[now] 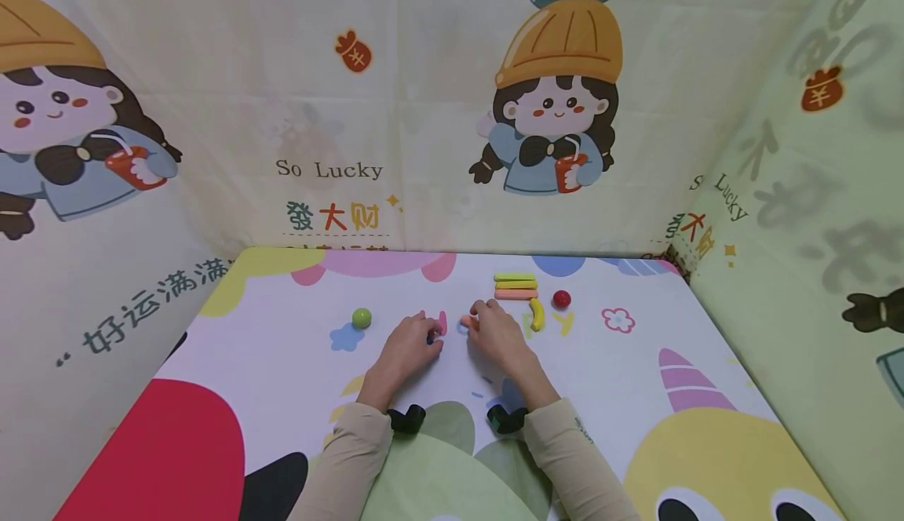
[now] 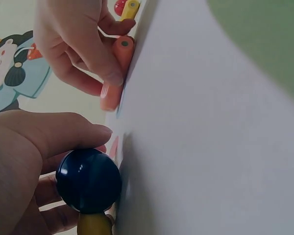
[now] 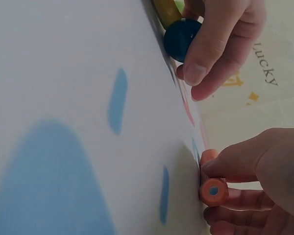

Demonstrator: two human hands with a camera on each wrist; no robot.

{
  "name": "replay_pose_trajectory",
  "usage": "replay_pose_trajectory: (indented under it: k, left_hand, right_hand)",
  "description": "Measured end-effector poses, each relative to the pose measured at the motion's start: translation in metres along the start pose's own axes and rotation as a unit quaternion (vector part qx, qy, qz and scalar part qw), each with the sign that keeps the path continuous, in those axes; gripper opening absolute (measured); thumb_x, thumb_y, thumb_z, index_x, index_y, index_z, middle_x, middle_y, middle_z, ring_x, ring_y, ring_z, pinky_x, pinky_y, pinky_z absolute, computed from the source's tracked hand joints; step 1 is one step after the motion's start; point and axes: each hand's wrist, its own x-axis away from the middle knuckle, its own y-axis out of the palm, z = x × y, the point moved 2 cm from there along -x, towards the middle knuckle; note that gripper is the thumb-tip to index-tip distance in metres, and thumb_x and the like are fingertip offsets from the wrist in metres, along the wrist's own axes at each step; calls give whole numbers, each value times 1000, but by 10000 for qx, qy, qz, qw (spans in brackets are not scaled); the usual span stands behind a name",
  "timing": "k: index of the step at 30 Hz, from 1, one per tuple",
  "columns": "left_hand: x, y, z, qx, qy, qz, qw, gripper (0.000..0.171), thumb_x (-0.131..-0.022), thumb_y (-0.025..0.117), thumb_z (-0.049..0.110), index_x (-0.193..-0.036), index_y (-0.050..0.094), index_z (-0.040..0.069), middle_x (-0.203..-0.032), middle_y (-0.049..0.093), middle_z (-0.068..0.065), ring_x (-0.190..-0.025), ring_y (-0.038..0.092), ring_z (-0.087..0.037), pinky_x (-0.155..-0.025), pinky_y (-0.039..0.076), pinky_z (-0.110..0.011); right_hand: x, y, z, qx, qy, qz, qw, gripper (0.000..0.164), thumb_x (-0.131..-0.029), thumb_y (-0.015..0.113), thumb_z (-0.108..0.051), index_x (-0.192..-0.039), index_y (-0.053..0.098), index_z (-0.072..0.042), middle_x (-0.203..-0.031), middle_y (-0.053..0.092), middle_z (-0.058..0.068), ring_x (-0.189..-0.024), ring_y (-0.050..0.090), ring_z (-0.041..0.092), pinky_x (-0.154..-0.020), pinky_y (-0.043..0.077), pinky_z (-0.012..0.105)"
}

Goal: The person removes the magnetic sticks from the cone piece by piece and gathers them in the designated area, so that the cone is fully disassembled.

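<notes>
My left hand (image 1: 410, 344) curls thumb and fingers around a dark blue ball (image 2: 88, 181) close to the table. A yellow piece (image 2: 94, 224) adjoins the ball, and in the right wrist view it looks like a short stick (image 3: 165, 12); the fingers hide part of it. Just to the right, my right hand (image 1: 494, 337) pinches a salmon-orange stick (image 2: 118, 63) between thumb and fingers, low over the table. A small round hole shows in the stick's end. The two hands are a short gap apart, thumbs facing inward.
Beyond the right hand lie several coloured sticks (image 1: 515, 286) side by side, a yellow banana (image 1: 537, 315) and a red ball (image 1: 561, 299). A green ball (image 1: 362, 318) sits left of the left hand. Printed cloth walls (image 1: 424, 113) border the patterned table (image 1: 282, 380).
</notes>
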Motion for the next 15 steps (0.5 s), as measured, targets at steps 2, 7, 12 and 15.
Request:
replay_pose_trajectory:
  k: [2, 7, 12, 15]
  left_hand:
    - [0, 0, 1, 16, -6, 7, 10000, 15, -89, 73, 16, -101, 75, 7, -87, 70, -5, -116, 64, -34, -91, 52, -43]
    - [1, -1, 1, -10, 0, 21, 10000, 16, -89, 73, 17, -102, 75, 7, -89, 71, -5, -109, 64, -31, -90, 52, -43]
    - [1, -1, 1, -23, 18, 27, 10000, 15, -89, 73, 16, -101, 75, 7, -87, 70, -5, -93, 62, -25, -85, 52, -41]
    - [1, -2, 2, -10, 18, 29, 10000, 15, -89, 73, 16, -101, 75, 7, -87, 70, -5, -95, 63, -26, -86, 52, -41]
  right_hand:
    - [-1, -1, 2, 54, -19, 73, 10000, 28, -95, 68, -30, -117, 62, -14, -106, 59, 9, -77, 56, 22, -78, 56, 37]
    - [-2, -2, 4, 122, -150, 74, 9998, 20, -95, 69, -26, -111, 60, -17, -100, 55, 8, -71, 54, 21, -68, 51, 32]
    - [-3, -2, 4, 152, -251, 34, 9996, 16, -93, 71, -19, -107, 64, -15, -103, 54, 8, -75, 54, 20, -74, 55, 32]
    - [-3, -2, 5, 113, -279, 47, 9995, 12, -93, 70, -18, -104, 67, -15, -103, 54, 8, -77, 54, 20, -77, 55, 33]
